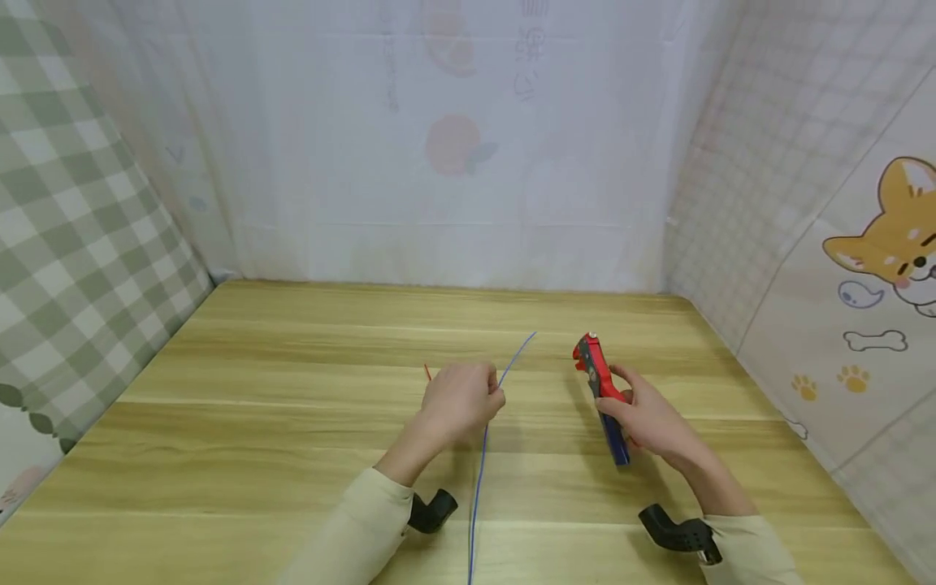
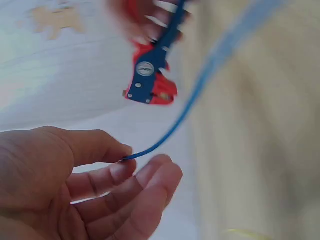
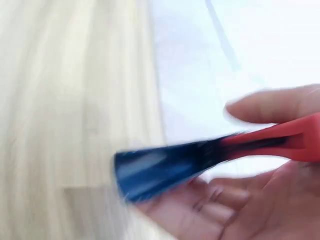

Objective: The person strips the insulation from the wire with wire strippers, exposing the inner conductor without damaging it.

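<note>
My left hand (image 1: 457,402) pinches a thin blue wire (image 1: 478,487) between thumb and index finger above the middle of the table, the other fingers loosely curled in the left wrist view. One part of the wire reaches up past the hand, the rest runs down toward the near edge. To the right, my right hand (image 1: 654,418) grips a pair of red and blue wire strippers (image 1: 600,370). Their head points away from me, and the blue handle end (image 3: 155,170) shows blurred in the right wrist view. A gap separates the tool from the wire.
Behind the left hand a short red strand (image 1: 427,372) pokes out. The wood-grain table (image 1: 256,455) ends at a white cloth (image 1: 366,162) at the back. A checked cloth (image 1: 73,203) stands on the left and a printed one (image 1: 775,284) on the right. Black wrist cameras (image 1: 433,512) jut from the sleeves.
</note>
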Motion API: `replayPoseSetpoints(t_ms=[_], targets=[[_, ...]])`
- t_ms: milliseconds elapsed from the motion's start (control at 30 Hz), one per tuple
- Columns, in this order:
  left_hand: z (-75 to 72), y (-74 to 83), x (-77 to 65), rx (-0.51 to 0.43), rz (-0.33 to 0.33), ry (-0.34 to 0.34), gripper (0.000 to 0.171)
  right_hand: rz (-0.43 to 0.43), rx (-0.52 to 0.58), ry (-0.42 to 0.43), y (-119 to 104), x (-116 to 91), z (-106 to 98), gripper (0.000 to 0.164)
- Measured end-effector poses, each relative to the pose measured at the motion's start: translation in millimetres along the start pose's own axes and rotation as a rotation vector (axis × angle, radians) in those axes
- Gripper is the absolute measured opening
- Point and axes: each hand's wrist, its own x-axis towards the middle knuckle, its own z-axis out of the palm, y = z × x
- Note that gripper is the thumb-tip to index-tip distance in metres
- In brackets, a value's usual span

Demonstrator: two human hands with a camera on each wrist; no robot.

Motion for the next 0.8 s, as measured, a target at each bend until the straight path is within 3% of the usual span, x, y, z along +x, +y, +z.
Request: replayPoseSetpoints(t_ms=[133,233,367,467,567,800], targets=[[-31.5,7.4,-10.0,-0.119,0.061,0.063,0.02,-0.105,0.254,-0.073,-1,-3,-6,0.068],[-50.0,8.7,-19.5,-0.193,0.113,0.114,0.009,-0.193,0.35,-0.125,-3,-7,-5,0.058],[-66.3,2.0,-31.6,-0.219,0.16,0.202,0.005,-0.334,0.439,-0.219,-3,-9,2,0.038],[-71.0,-8.1,-35.2,-0.203,0.184,0.268,0.004,-0.427,0.511,-0.295,-4,-11,9,0.03],[-69.3,-20.5,-35.6,-0.187,0.199,0.317,0.004,-0.474,0.548,-0.341,-7,-14,16,0.033],[-61.0,-42.7,-32.0,-0.216,0.24,0.352,0.003,-0.482,0.559,-0.302,-10,-16,34,0.023]])
